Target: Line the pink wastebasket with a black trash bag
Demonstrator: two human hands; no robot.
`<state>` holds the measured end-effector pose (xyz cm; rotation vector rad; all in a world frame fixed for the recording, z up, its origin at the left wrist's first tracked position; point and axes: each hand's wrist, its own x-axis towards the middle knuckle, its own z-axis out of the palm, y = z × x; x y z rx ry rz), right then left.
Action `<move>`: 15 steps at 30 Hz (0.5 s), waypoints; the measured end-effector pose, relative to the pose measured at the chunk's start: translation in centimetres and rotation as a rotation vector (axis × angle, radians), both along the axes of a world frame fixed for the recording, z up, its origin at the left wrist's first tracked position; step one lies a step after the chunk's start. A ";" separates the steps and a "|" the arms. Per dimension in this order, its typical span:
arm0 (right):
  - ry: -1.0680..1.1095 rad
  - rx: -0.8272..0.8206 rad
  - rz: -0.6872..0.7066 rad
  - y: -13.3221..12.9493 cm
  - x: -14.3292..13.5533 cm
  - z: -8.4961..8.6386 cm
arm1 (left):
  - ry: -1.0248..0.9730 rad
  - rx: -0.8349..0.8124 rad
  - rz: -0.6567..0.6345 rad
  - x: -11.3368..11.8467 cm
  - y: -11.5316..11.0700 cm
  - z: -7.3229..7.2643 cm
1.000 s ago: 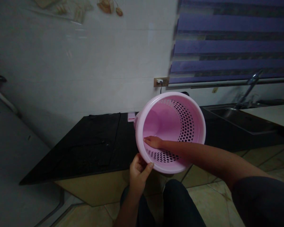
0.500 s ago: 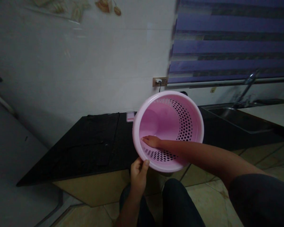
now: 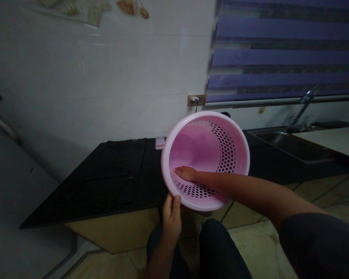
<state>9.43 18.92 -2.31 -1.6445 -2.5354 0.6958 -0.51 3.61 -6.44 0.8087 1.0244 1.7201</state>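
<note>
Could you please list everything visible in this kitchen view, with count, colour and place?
basket: one, pink, perforated wall, tipped with its opening toward the camera, held up in front of the counter.
counter: one, black, along the wall.
sink: one, dark metal, far right.
tap: one, metal, behind the sink.
wall socket: one, with a plug in it, above the counter.
blind: one, purple striped, upper right.
left hand: grips the basket's lower rim.
right hand: flat inside the basket.
</note>
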 end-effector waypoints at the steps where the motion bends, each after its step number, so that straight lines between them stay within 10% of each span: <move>1: -0.004 0.002 -0.004 0.0 0.0 0.0 | -0.035 -0.020 -0.008 0.1 0.1 -0.2; 15: 0.017 -0.028 -0.040 0.4 -0.3 -0.2 | -0.168 0.132 -0.104 1.1 -1.4 2.5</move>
